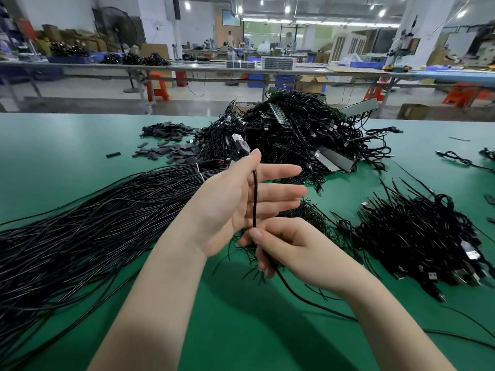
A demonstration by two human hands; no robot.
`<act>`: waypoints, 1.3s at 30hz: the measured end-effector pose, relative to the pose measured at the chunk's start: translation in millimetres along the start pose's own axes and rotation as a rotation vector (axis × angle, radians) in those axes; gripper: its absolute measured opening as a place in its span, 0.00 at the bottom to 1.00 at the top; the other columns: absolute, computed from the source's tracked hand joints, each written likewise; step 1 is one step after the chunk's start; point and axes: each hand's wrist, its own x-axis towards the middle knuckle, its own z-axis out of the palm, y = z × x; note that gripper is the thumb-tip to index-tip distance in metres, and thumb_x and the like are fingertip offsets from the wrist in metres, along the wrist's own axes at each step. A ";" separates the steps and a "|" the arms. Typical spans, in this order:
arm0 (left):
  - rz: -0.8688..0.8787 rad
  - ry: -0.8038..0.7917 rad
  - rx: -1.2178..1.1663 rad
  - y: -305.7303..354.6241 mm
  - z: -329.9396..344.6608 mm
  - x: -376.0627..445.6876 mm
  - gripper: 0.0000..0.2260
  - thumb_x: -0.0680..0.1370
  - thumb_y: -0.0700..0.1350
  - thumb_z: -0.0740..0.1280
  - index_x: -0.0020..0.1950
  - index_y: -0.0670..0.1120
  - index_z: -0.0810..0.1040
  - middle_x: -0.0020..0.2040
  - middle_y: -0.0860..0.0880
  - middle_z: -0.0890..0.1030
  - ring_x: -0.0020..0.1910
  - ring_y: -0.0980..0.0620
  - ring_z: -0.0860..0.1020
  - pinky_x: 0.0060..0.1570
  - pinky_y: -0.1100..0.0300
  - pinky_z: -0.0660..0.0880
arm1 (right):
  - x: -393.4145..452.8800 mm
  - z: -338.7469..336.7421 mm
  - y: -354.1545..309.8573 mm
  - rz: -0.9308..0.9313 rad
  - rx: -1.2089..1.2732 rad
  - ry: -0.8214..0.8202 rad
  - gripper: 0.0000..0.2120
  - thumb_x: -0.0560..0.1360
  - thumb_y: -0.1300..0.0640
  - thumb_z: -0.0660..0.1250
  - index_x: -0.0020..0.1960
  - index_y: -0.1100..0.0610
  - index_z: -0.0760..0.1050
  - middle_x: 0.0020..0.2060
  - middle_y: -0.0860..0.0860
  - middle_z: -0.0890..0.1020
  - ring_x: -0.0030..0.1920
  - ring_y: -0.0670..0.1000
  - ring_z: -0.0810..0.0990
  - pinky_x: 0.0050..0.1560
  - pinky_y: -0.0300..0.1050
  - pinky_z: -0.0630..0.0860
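The left hand (235, 199) is pinching the USB cable (254, 199) just below its plug (241, 145) with the thumb, its other fingers lying straight. The right hand (289, 250) is gripping the same cable lower down in curled fingers, stretching it taut above the green bench (67, 145), probably for winding into a coil like those in the pile (415, 231) on the right. White labels there are too small to read.
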 end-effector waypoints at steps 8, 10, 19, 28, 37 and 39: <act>0.068 -0.293 -0.005 5.3 -4.9 -8.6 0.21 0.77 0.58 0.55 0.35 0.51 0.81 0.30 0.47 0.81 0.32 0.48 0.81 0.39 0.54 0.74 | -2.0 -20.5 6.8 0.058 -0.135 0.132 0.24 0.69 0.38 0.72 0.31 0.58 0.73 0.23 0.44 0.67 0.25 0.44 0.63 0.27 0.35 0.61; 0.010 -0.348 0.135 4.6 -6.7 -11.0 0.22 0.79 0.58 0.53 0.35 0.51 0.80 0.28 0.47 0.81 0.30 0.48 0.80 0.38 0.53 0.69 | -5.8 -31.8 3.1 0.080 -0.221 0.217 0.29 0.65 0.33 0.70 0.28 0.58 0.66 0.23 0.45 0.63 0.24 0.44 0.59 0.25 0.33 0.57; -0.304 -0.273 0.814 -14.3 -5.6 2.7 0.22 0.84 0.56 0.48 0.53 0.56 0.82 0.50 0.52 0.86 0.50 0.57 0.83 0.54 0.67 0.75 | -23.0 -57.2 -18.5 0.191 -0.110 0.377 0.26 0.77 0.38 0.58 0.35 0.55 0.81 0.25 0.47 0.64 0.25 0.46 0.60 0.30 0.40 0.57; 0.014 -0.262 0.210 -17.7 -26.9 3.9 0.16 0.77 0.58 0.61 0.60 0.58 0.82 0.65 0.55 0.79 0.67 0.55 0.74 0.68 0.60 0.69 | -27.5 -34.0 -42.2 -0.162 0.289 0.156 0.13 0.77 0.52 0.60 0.49 0.57 0.82 0.27 0.43 0.67 0.27 0.45 0.60 0.28 0.35 0.59; 0.112 -0.220 -0.276 6.2 -7.7 -4.1 0.23 0.78 0.55 0.57 0.64 0.41 0.78 0.62 0.42 0.81 0.64 0.47 0.78 0.62 0.55 0.76 | -23.0 -25.8 -28.5 -0.070 0.214 -0.126 0.12 0.78 0.52 0.61 0.51 0.53 0.83 0.28 0.45 0.70 0.28 0.44 0.64 0.29 0.34 0.63; 0.119 -0.230 -0.333 12.3 -2.9 -8.8 0.23 0.79 0.54 0.55 0.59 0.42 0.83 0.57 0.43 0.83 0.58 0.48 0.81 0.57 0.56 0.79 | -19.4 -23.7 -21.1 0.012 0.140 -0.163 0.13 0.78 0.49 0.61 0.48 0.51 0.83 0.27 0.46 0.69 0.28 0.45 0.64 0.28 0.34 0.62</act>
